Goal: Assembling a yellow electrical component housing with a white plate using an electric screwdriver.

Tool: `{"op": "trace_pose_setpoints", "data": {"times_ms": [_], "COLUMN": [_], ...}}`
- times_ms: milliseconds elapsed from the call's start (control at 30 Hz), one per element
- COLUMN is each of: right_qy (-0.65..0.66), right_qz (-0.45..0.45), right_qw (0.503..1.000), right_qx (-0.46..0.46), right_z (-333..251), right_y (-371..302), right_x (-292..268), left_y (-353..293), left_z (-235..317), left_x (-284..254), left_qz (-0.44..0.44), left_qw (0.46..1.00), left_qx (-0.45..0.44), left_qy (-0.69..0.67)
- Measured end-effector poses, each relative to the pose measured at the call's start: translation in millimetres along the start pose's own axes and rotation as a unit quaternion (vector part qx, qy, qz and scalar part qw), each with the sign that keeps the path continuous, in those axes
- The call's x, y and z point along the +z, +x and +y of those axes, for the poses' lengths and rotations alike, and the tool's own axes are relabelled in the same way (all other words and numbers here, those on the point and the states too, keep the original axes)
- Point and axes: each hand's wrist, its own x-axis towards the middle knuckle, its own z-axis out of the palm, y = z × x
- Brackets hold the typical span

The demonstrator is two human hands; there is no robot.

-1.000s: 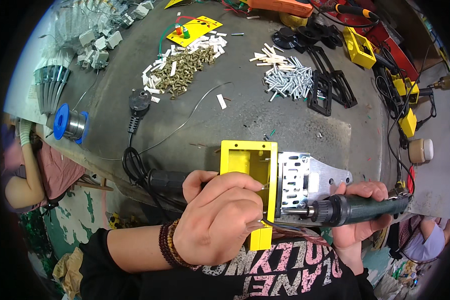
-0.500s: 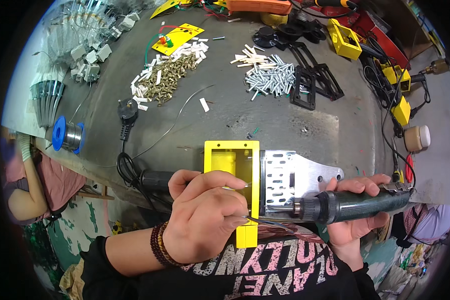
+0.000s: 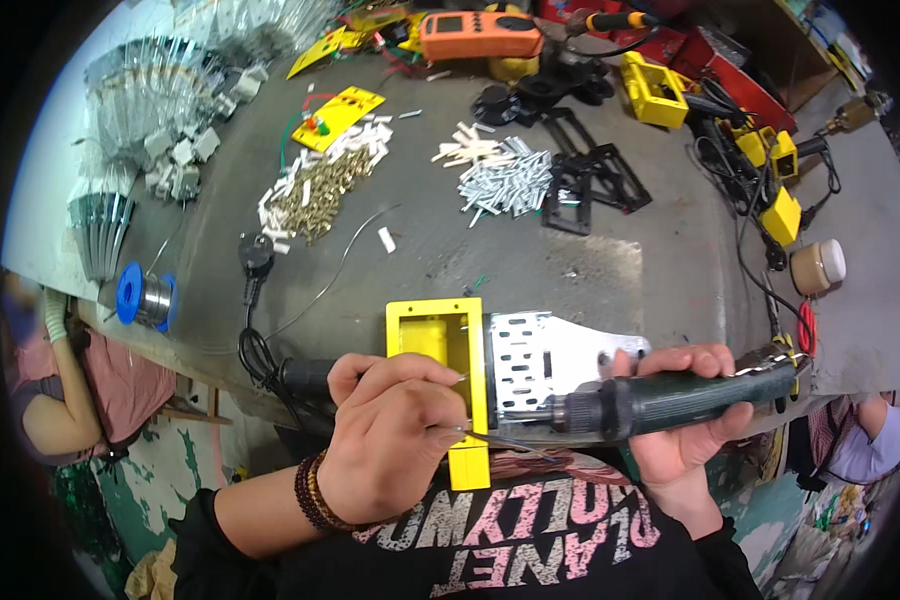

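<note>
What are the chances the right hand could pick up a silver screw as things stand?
Probably not: the right hand is wrapped around the dark green power tool, so its grip looks occupied; the silver screws themselves lie uncovered farther up the table.

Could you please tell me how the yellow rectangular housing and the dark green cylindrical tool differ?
Shape and colour: the yellow rectangular housing is boxy and hollow, while the dark green cylindrical tool is rounded.
Pose: the housing's long side points away from the person; the tool lies crosswise.
Handling: the left hand partly hides the housing; the right hand grips the tool.
Both are close to the perforated silver metal plate.
</note>
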Motion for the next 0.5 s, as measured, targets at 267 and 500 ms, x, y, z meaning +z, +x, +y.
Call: {"op": "trace_pose_setpoints", "data": {"times_ms": [267,500], "right_qy": [-0.001,-0.243], "right_qz": [-0.052,-0.129], "right_qw": [0.999,0.936], "right_qx": [-0.012,-0.222], "right_z": [-26,-132], "right_y": [0,-15], "right_x": [-1,5], "left_y": [3,56], "left_z": [8,12], "left_x": [-10,-29], "left_qz": [-0.014,-0.070], "left_qw": [1.000,0.995], "left_qx": [0.016,-0.042], "left_qy": [-0.008,0.051]}}
